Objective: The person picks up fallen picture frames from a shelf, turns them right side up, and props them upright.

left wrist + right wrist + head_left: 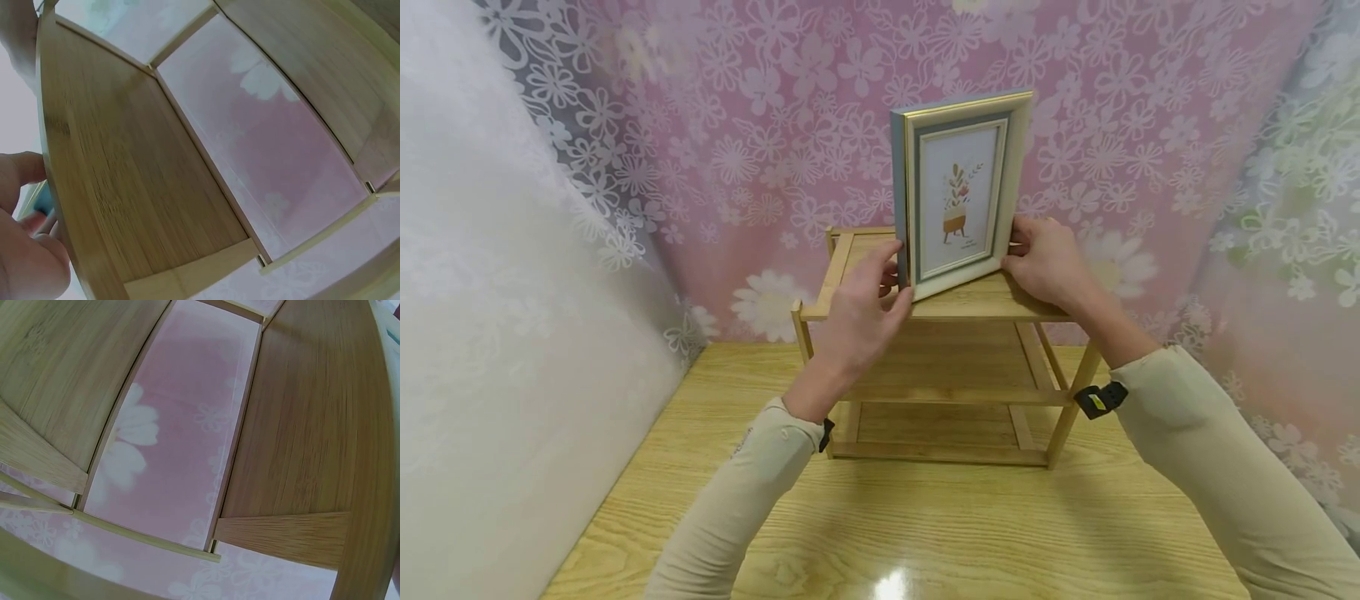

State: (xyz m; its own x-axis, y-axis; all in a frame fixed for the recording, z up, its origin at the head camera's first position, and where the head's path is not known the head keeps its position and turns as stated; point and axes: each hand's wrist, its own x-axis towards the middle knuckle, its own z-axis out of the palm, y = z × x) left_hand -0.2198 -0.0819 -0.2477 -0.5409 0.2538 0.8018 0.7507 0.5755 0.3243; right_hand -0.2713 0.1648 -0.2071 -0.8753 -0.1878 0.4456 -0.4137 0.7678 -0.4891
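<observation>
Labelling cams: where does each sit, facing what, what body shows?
Head: on head, looks forward-down at frame, rack; left hand, right hand, sleeves show.
Left wrist: on that wrist, faces backdrop through rack; left hand lower left, probably right hand top left.
Right wrist: likewise mounted and aimed; no clear hand.
Wrist views share rack, backdrop.

L sleeve (722, 500): beige, wrinkled, ends just behind L hand (861, 317); sm. grey mark (742, 442) nr cuff. Bit of blk band (827, 435) behind same hand. R sleeve (1210, 450) beige too; blk strap (1116, 394) w/ yellow patch (1097, 402) behind R hand (1047, 262).
</observation>
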